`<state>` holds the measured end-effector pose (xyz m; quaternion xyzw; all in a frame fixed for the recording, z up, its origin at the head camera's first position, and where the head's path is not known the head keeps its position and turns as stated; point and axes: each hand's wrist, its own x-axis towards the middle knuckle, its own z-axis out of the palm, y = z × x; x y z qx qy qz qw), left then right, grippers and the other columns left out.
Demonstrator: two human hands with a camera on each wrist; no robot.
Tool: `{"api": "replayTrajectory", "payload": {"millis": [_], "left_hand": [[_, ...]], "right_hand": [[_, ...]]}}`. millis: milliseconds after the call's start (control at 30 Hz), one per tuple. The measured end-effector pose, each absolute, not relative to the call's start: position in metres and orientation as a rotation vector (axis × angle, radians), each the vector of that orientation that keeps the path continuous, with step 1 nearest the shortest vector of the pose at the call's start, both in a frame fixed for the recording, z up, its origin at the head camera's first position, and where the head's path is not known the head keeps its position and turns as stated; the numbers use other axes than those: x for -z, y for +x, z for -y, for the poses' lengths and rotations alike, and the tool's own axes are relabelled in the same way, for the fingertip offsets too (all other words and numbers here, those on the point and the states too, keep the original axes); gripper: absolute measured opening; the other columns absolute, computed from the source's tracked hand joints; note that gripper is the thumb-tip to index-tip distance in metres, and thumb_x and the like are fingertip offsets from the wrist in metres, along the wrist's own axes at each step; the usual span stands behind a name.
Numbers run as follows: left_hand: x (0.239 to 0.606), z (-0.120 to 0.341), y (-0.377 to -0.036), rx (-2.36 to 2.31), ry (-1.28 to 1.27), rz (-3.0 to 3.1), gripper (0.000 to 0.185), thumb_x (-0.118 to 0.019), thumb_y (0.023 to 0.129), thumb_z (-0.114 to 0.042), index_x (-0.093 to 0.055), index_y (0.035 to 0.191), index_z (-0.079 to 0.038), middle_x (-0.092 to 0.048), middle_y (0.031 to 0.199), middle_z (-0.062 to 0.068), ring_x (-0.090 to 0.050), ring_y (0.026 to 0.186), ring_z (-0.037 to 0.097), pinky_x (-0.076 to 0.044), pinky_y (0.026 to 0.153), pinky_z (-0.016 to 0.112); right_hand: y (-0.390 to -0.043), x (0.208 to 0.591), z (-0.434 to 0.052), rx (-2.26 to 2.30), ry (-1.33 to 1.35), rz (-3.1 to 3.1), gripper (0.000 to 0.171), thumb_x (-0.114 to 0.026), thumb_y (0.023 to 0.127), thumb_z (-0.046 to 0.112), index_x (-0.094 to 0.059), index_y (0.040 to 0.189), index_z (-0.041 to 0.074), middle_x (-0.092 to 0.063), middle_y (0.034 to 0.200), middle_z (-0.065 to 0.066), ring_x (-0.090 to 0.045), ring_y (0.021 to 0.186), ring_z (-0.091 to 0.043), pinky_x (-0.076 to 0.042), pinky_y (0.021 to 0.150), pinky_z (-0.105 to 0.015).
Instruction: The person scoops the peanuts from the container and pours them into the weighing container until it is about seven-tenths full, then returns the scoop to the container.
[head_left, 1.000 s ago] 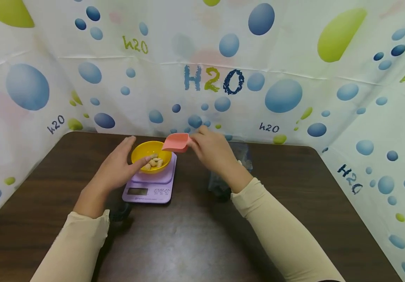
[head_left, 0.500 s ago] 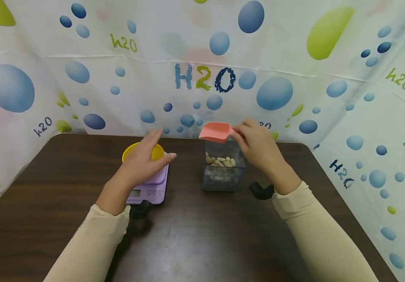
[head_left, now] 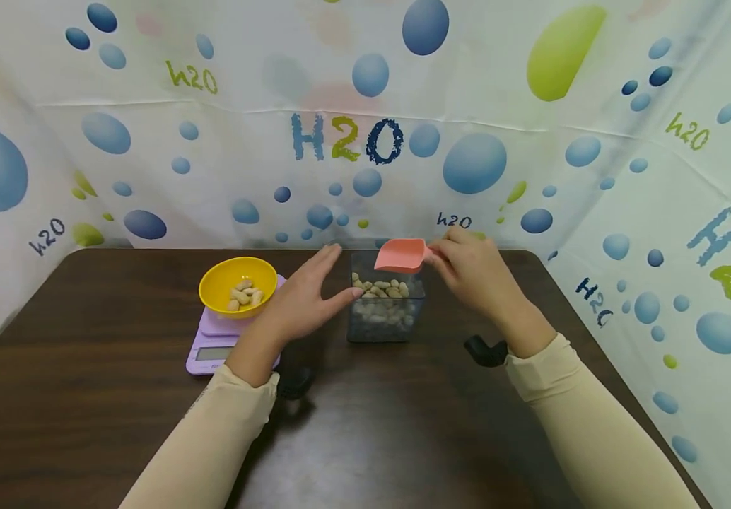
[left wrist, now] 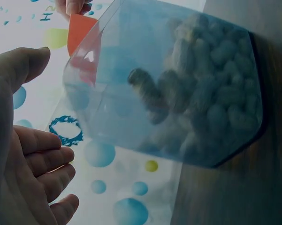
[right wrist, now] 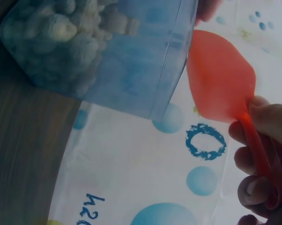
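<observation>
In the head view my right hand (head_left: pixel 472 274) grips the handle of a coral-pink scoop (head_left: pixel 401 256), and no peanut shows in its pan. The scoop is over the rim of a clear bluish container (head_left: pixel 379 329), partly filled with unshelled peanuts (head_left: pixel 381 289). My left hand (head_left: pixel 297 300) is left of that container with straight fingers and thumb apart, holding nothing. In the left wrist view a gap shows between the left fingers (left wrist: pixel 51 161) and the container wall. The right wrist view has the fingers curled round the scoop handle (right wrist: pixel 259 154).
A yellow bowl (head_left: pixel 213 288) with several peanuts sits on a purple kitchen scale (head_left: pixel 202 348), left of my left hand, whose arm hides part of the scale. The brown table (head_left: pixel 365 431) ends at a patterned white curtain (head_left: pixel 251 170) at the back.
My right hand has carried the scoop from beside the yellow bowl rightward, then lowered it over the container. My left hand has moved right, from the bowl toward the container.
</observation>
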<state>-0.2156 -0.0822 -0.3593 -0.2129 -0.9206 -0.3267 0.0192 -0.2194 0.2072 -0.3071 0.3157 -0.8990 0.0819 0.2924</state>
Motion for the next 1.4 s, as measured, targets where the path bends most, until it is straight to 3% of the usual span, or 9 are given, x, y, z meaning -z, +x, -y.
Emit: {"api": "replayTrajectory", "payload": {"millis": [267, 600, 800, 967, 1167, 1400], "left_hand": [[0.367, 0.070, -0.224, 1.126, -0.677, 2.848, 0.087, -0.052, 0.091, -0.066, -0.019, 0.159, -0.021, -0.019, 0.165, 0.001, -0.022, 0.150, 0.026, -0.024, 0.119, 0.054], [0.371, 0.064, -0.232, 1.174, -0.675, 2.853, 0.090, -0.056, 0.089, -0.065, -0.019, 0.159, -0.022, -0.019, 0.165, 0.002, -0.024, 0.149, 0.028, -0.027, 0.116, 0.058], [0.371, 0.065, -0.234, 1.216, -0.678, 2.877, 0.093, -0.057, 0.087, -0.067, -0.017, 0.159, -0.023, -0.016, 0.165, 0.001, -0.022, 0.150, 0.028, -0.026, 0.116, 0.059], [0.372, 0.065, -0.235, 1.243, -0.691, 2.881, 0.095, -0.057, 0.086, -0.068, -0.014, 0.159, -0.025, -0.013, 0.166, -0.002, -0.020, 0.151, 0.026, -0.024, 0.118, 0.057], [0.372, 0.066, -0.234, 1.277, -0.668, 2.887, 0.095, -0.058, 0.085, -0.069, -0.017, 0.159, -0.025, -0.019, 0.165, 0.000, -0.024, 0.150, 0.028, -0.026, 0.116, 0.059], [0.371, 0.065, -0.234, 1.284, -0.665, 2.876, 0.096, -0.060, 0.084, -0.070, -0.020, 0.158, -0.024, -0.021, 0.164, 0.001, -0.026, 0.149, 0.029, -0.027, 0.116, 0.058]], "right_hand": [[-0.217, 0.302, -0.206, -0.051, 0.875, 2.449, 0.021, -0.071, 0.091, 0.026, -0.074, 0.098, 0.006, -0.060, 0.084, -0.006, -0.057, 0.076, -0.023, -0.042, 0.063, -0.039], [-0.217, 0.287, -0.190, 0.064, 0.978, 2.668, 0.017, -0.069, 0.092, 0.032, -0.075, 0.097, 0.016, -0.055, 0.080, 0.001, -0.052, 0.078, -0.018, -0.033, 0.064, -0.033], [-0.220, 0.274, -0.173, 0.167, 1.033, 2.794, 0.016, -0.066, 0.095, 0.028, -0.074, 0.088, 0.016, -0.049, 0.077, 0.000, -0.048, 0.070, -0.018, -0.034, 0.060, -0.031], [-0.218, 0.264, -0.161, 0.300, 0.980, 2.892, 0.015, -0.068, 0.093, 0.026, -0.076, 0.091, 0.014, -0.053, 0.079, -0.001, -0.051, 0.071, -0.019, -0.039, 0.060, -0.032], [-0.227, 0.284, -0.156, 0.371, 1.049, 2.875, 0.015, -0.067, 0.094, 0.024, -0.077, 0.097, 0.012, -0.057, 0.081, -0.002, -0.054, 0.068, -0.018, -0.047, 0.057, -0.032], [-0.237, 0.309, -0.158, 0.269, 1.150, 2.746, 0.018, -0.065, 0.096, 0.024, -0.076, 0.096, 0.010, -0.057, 0.079, -0.002, -0.054, 0.066, -0.018, -0.046, 0.056, -0.030]]}}
